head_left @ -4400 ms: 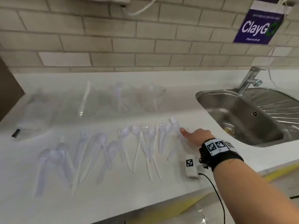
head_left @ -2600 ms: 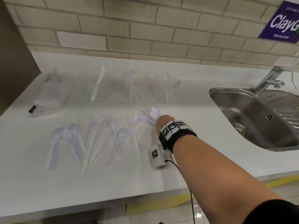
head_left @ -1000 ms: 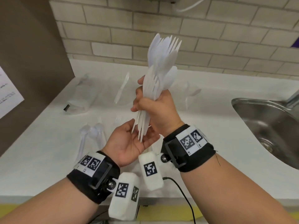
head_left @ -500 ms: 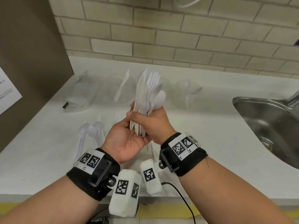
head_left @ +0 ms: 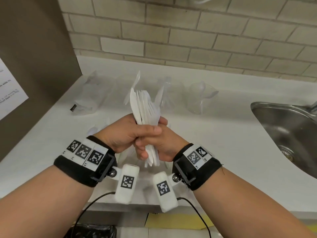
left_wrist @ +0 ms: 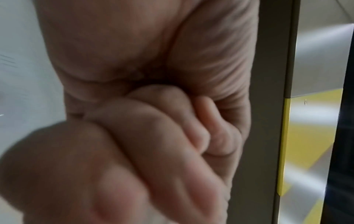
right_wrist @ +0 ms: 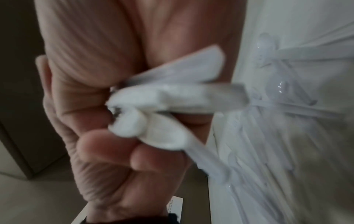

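While both hands' fingers grip one upright bundle of white plastic cutlery (head_left: 145, 107), the left hand (head_left: 123, 134) round its middle and the right hand (head_left: 163, 146) round the handles just below, it hangs above the table (head_left: 214, 134), seemingly to be squared up. Left of the fingers lie loose spoons (head_left: 93, 130), beyond them clear cups (head_left: 199, 98), and rightward the table runs to the sink (head_left: 274, 121) rim, the likeliest room to move.

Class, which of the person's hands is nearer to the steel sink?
Right. The right hand grips the cutlery bundle left of the sink; the left hand grips it too, farther left.
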A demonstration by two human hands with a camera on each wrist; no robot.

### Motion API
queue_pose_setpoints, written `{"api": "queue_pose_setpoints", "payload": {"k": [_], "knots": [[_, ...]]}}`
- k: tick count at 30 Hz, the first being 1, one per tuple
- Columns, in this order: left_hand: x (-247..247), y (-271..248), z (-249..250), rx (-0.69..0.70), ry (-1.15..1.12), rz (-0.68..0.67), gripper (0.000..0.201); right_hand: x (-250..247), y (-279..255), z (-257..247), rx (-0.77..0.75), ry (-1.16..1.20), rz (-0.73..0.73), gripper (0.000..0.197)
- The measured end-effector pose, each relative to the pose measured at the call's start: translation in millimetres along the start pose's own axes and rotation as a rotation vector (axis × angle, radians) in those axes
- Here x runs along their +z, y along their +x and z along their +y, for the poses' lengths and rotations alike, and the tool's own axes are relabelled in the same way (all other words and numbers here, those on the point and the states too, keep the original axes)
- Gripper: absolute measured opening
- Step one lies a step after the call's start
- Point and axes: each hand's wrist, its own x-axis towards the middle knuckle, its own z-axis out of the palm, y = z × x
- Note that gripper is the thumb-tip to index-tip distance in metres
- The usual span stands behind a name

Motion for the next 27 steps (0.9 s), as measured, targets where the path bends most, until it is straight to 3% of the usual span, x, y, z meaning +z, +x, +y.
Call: {"api": "queue_pose_setpoints", "payload": {"k": [4,7,10,12,15,18,24,27], "knots": [[4,-3,-3,0.04,0.046,0.107,0.031,2,-1,0,0.079,-0.028,0.055,0.007],[3,0,-4,0.071,-0.095,0.301,0.022,-4,4,-6,0.096,-0.291,0.178,0.018],[-6,6,-4,0.137,-0.244,0.525,0.013,-19,5,-20,0.06,-0.681,0.516,0.036],[-9,8,-6,0.143,-0.242,0.581,0.015,-23,3,-35,-0.145,-0.693,0.708,0.032],[-6,11,-11,0.111,-0.066,0.603,0.013,-12,7,-51,-0.32,-0.73,0.6,0.021],[-2,16,-15,0.147,0.105,0.598,0.013,1,17,-50,-0.256,-0.794,0.505,0.031],[-3,21,-22,0.12,0.25,0.68,0.027,8,30,-41,-0.217,-0.885,0.688,0.054],[-3,24,-24,0.151,0.224,0.722,0.031,11,29,-43,-0.211,-0.91,0.691,0.06]]}}
